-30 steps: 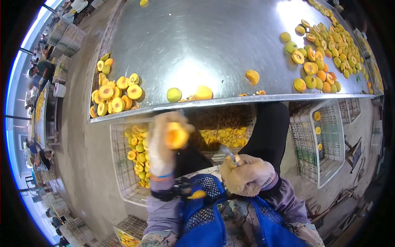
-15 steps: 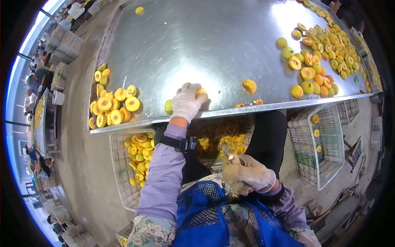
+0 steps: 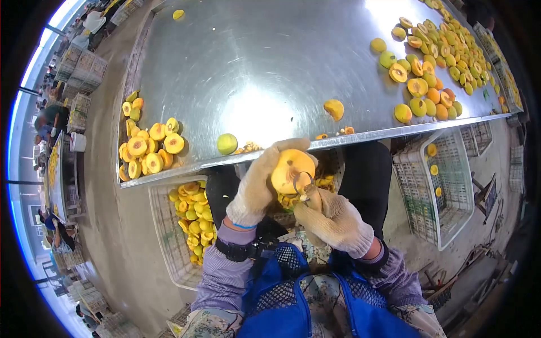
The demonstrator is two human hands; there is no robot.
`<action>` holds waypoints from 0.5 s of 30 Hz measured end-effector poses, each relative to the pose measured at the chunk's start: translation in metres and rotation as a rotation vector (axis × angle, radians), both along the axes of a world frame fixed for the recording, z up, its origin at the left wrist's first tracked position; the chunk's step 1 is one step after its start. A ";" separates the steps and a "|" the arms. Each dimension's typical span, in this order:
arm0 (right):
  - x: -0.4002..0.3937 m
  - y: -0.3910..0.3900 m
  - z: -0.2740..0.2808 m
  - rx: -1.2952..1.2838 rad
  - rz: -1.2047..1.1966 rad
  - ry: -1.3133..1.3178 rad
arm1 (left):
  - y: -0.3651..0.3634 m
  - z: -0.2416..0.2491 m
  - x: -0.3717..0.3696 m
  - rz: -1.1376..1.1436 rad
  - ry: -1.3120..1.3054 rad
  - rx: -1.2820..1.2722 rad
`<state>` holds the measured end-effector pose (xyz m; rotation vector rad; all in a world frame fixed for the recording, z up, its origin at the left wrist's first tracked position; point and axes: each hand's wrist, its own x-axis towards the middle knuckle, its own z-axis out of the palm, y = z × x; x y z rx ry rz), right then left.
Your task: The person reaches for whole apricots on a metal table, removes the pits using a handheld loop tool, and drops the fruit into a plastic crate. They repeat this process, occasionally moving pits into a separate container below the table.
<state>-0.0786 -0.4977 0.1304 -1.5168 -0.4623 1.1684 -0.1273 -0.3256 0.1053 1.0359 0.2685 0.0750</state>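
Observation:
My gloved left hand (image 3: 256,186) holds a peach half (image 3: 286,168) just off the table's front edge, its cut face turned up towards me. In my gloved right hand (image 3: 337,225) is a pitting tool (image 3: 305,197) with a curved metal loop. The loop overlaps the lower right of the cut face, around the darker centre. Most of the tool's handle is hidden in my right fingers. Near my left hand, a greenish-yellow peach piece (image 3: 227,143) lies on the metal table (image 3: 225,73), beside small scraps (image 3: 248,147).
Peach halves are piled at the table's left corner (image 3: 149,147), with a larger heap (image 3: 445,62) at right. One half (image 3: 334,109) lies alone. A crate of peach pieces (image 3: 163,242) stands below left, another crate (image 3: 445,194) below right. People work at far left.
My left hand has lifted the peach half off the table and drawn it in before me. My right hand has brought the tool up to its cut face.

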 end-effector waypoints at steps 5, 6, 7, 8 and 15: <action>-0.007 -0.005 -0.004 -0.092 0.022 -0.009 | -0.008 0.006 -0.013 -0.022 -0.019 0.058; -0.008 -0.005 -0.003 -0.092 0.023 -0.009 | -0.007 0.006 -0.015 -0.055 -0.047 0.019; -0.011 -0.005 -0.001 -0.078 0.024 -0.053 | -0.009 0.005 -0.017 -0.053 -0.047 0.020; -0.012 -0.006 0.001 -0.064 0.026 -0.097 | -0.012 0.003 -0.018 -0.022 -0.005 0.089; -0.014 -0.012 0.008 -0.102 0.080 0.078 | -0.014 0.019 -0.015 -0.027 0.065 0.425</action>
